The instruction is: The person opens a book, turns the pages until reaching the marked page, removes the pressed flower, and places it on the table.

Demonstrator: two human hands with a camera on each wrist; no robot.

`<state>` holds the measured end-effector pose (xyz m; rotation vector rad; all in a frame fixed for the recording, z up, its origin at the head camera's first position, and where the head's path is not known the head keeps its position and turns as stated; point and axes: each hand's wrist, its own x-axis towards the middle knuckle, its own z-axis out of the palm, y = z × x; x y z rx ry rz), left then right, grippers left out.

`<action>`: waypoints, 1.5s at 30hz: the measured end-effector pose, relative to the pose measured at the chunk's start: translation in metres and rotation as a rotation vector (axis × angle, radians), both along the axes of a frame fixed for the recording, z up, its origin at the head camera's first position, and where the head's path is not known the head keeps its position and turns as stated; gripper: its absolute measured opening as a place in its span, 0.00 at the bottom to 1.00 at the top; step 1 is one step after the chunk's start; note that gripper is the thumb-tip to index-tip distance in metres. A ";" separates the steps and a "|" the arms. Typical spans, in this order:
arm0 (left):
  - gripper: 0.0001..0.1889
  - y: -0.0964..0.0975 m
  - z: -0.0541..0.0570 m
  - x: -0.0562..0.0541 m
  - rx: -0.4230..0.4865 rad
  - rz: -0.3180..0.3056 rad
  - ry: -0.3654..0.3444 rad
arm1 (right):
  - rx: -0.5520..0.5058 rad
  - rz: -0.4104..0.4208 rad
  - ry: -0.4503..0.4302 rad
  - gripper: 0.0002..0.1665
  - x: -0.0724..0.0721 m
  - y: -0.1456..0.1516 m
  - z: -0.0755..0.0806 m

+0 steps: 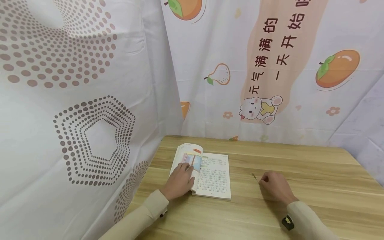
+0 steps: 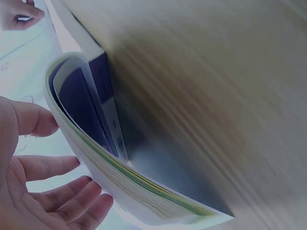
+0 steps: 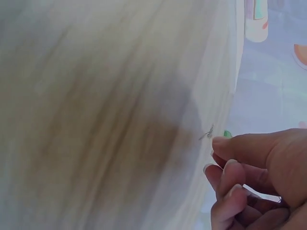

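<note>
An open book (image 1: 213, 176) lies on the table, its right page covered in print and its left pages bowed upward with a coloured picture. My left hand (image 1: 179, 181) rests on those left pages, and in the left wrist view its fingertips (image 2: 72, 163) touch the page surface without curling round the edge. To the right of the book, my right hand (image 1: 276, 186) pinches a small, thin gold-coloured piece (image 1: 253, 175) between thumb and forefinger. In the right wrist view the tip of this thin piece (image 3: 208, 133) sticks out past the thumb; the rest is hidden in the fingers.
The wood-grain table (image 1: 324, 173) extends to the right of the book. A white curtain with dotted patterns (image 1: 144, 110) hangs close along the left side, and a fruit-printed curtain (image 1: 210, 110) hangs behind the back edge.
</note>
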<state>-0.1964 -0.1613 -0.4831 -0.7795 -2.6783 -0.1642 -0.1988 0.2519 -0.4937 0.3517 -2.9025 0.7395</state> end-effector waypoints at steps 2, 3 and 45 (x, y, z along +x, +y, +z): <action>0.22 -0.004 0.001 -0.001 0.025 0.017 -0.020 | 0.002 0.005 -0.001 0.04 0.000 -0.002 0.001; 0.22 -0.006 0.000 -0.001 0.030 0.027 -0.023 | 0.003 0.010 -0.001 0.04 0.000 -0.004 0.002; 0.42 -0.050 -0.002 -0.013 0.809 0.318 -0.510 | 0.076 0.309 -0.109 0.11 0.028 -0.102 -0.001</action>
